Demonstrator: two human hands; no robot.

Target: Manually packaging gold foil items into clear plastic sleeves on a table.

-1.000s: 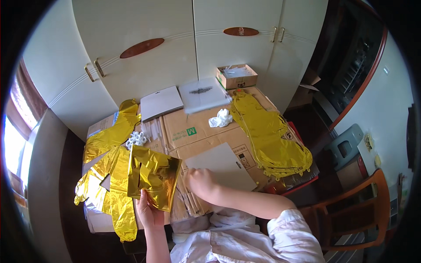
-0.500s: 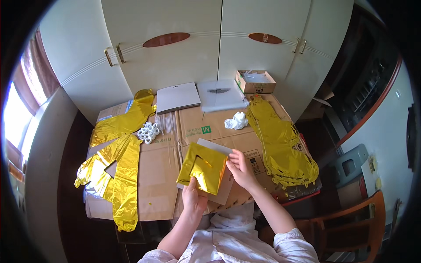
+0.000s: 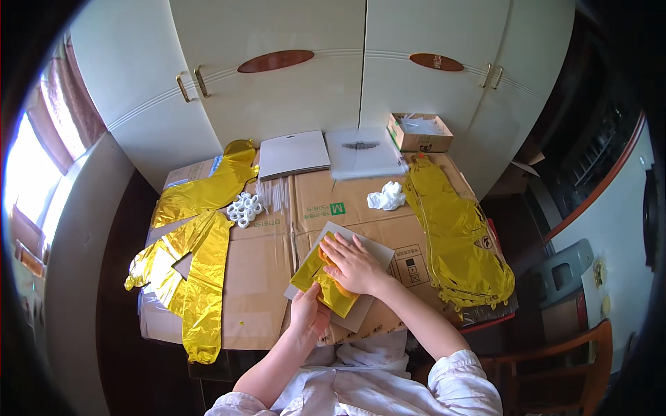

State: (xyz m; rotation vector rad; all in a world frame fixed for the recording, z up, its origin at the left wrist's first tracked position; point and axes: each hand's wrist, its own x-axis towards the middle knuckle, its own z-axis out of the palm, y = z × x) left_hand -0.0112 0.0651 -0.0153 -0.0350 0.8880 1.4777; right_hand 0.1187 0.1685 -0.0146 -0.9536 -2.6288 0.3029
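A folded sheet of gold foil (image 3: 303, 276) lies over a grey card (image 3: 379, 254) at the near middle of the cardboard-covered table. My left hand (image 3: 309, 313) pinches the foil's near left edge, thumb on top. Flat across the foil rests my right hand (image 3: 355, 267), fingers stretched out and partly hiding it. To the left is a limp gold foil balloon (image 3: 202, 277) shaped like a numeral or letter, with another gold foil balloon (image 3: 201, 193) behind it. A pile of flat gold foil balloons (image 3: 451, 236) is on the right.
Beyond my hands are white rings (image 3: 244, 209), thin clear straws (image 3: 275, 194) and a crumpled white wad (image 3: 386, 197). Along the back stand white cards (image 3: 294, 154), clear bags (image 3: 366, 154) and a small carton (image 3: 420, 133). A wooden chair (image 3: 590, 353) is at near right.
My right hand has moved left from the foil's right edge and now lies flat on it. The foil looks narrower and lies lower on the card. The view has shifted slightly.
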